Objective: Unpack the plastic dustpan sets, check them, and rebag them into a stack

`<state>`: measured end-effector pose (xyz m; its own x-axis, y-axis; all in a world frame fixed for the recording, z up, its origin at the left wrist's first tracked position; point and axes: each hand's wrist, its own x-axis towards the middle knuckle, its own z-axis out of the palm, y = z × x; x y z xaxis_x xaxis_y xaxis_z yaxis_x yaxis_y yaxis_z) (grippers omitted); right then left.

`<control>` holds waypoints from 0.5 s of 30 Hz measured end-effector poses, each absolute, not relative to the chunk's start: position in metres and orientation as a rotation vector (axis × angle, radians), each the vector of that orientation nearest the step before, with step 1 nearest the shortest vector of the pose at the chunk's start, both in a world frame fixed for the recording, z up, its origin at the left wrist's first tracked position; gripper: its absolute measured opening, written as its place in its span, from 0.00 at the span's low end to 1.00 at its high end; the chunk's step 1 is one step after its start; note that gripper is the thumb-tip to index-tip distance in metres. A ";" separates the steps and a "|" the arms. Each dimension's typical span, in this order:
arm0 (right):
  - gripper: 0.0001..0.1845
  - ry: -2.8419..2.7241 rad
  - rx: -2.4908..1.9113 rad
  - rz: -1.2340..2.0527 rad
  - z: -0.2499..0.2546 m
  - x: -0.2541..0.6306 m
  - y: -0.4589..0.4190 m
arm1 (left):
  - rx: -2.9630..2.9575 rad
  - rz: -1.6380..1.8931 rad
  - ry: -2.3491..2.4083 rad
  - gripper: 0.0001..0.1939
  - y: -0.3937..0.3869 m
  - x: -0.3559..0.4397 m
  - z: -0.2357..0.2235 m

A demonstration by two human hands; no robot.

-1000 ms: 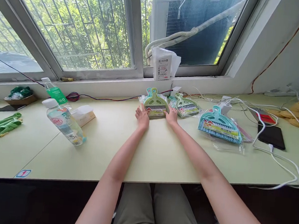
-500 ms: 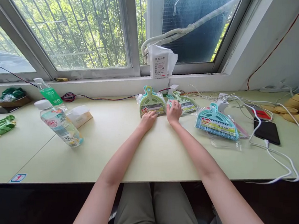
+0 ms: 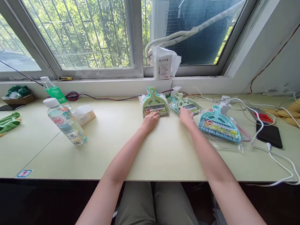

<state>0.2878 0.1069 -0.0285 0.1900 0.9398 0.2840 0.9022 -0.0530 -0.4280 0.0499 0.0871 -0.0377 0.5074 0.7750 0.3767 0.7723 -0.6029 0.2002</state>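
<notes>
A bagged dustpan and brush set (image 3: 155,99), olive green with a teal rim, lies by the wall under the window. My left hand (image 3: 150,121) rests at its front edge, fingers extended over the plastic. Beside it, a second green bagged dustpan and brush set (image 3: 184,102) lies tilted to the right. At its front edge is my right hand (image 3: 187,116), with fingers closed around the edge; the thumb is partly hidden. Further right sits a blue dustpan and brush set (image 3: 219,124) in clear plastic, touched by neither hand.
Two bottles (image 3: 66,122) and a tissue pack (image 3: 84,115) stand on the left of the table (image 3: 105,157). A black phone (image 3: 269,134) and white cables (image 3: 286,158) lie on the right. A white paper packet (image 3: 164,65) leans on the window sill.
My right hand has slid from the top of the second green set to its front edge, and its fingers have drawn in. My left hand stays at the first set. The view has shifted slightly.
</notes>
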 end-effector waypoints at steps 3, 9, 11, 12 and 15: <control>0.11 -1.798 -2.153 0.098 -0.019 0.292 0.101 | 2.748 0.655 1.415 0.21 0.087 0.049 -0.038; 0.10 -1.719 -1.985 -0.073 0.007 0.282 0.078 | 2.611 0.758 1.385 0.20 0.090 0.048 -0.043; 0.11 -1.681 -1.835 -0.136 0.015 0.267 0.064 | 2.510 0.825 1.341 0.18 0.091 0.048 -0.044; 0.11 -1.673 -1.753 -0.159 0.018 0.257 0.056 | 2.448 0.869 1.300 0.16 0.091 0.048 -0.043; 0.11 -1.763 -1.509 -0.190 0.016 0.223 0.032 | 2.147 1.038 1.129 0.12 0.096 0.049 -0.039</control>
<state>0.2230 0.0317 0.0157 0.0217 0.7688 0.6392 0.8871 0.2801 -0.3670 0.0495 0.0957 -0.0388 0.3662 0.8430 0.3941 0.4632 -0.5325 0.7085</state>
